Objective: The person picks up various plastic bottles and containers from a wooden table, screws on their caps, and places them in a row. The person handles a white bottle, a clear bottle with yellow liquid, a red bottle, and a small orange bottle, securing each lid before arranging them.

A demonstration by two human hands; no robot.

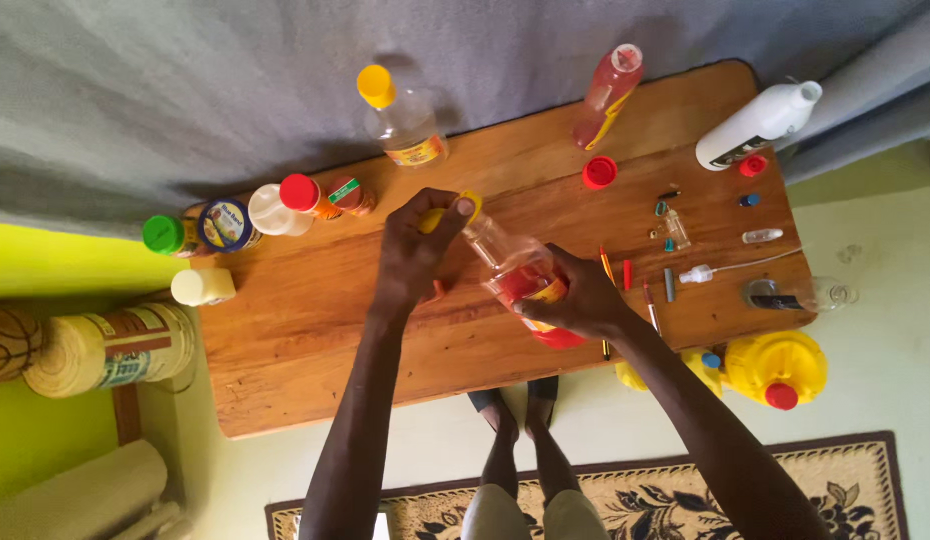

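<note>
- The right hand is wrapped around the body of a clear plastic bottle with red liquid in it, fingers closed firmly on its lower half.
- The bottle is tilted, neck pointing up and to the left, held just above the wooden surface.
- The left hand has its fingers pinched shut on the bottle's yellow cap at the neck.
- A loose red cap lies on the surface beyond the hands.
- Along the far edge stand a yellow-capped bottle and a tall bottle of pink liquid; a white bottle lies at the right corner.
- A yellow jug sits on the floor beside the surface, near the right forearm.
</note>
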